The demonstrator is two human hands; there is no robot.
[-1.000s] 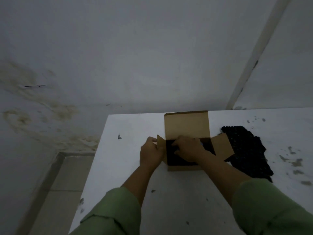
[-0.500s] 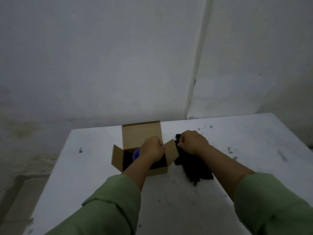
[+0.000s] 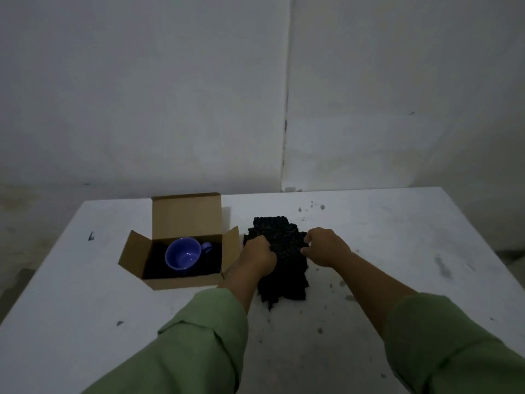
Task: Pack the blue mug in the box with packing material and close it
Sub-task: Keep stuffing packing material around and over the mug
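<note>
The blue mug (image 3: 183,256) lies on its side inside the open cardboard box (image 3: 186,215), mouth toward me, on dark padding. The box's lid stands up at the back and both side flaps are spread. To the right of the box lies a pile of black bubbly packing material (image 3: 284,263). My left hand (image 3: 257,255) grips the pile's left side with curled fingers. My right hand (image 3: 325,248) grips its right side the same way. Both hands are outside the box.
Everything rests on a white table (image 3: 85,294) marked with dark specks and smudges. A pale wall with a vertical seam rises just behind the table's far edge. The table's left edge drops to a tiled floor.
My left hand left the box's right flap and moved onto the packing pile, joining my right hand. The mug now shows fully inside the box. The view shifted rightward.
</note>
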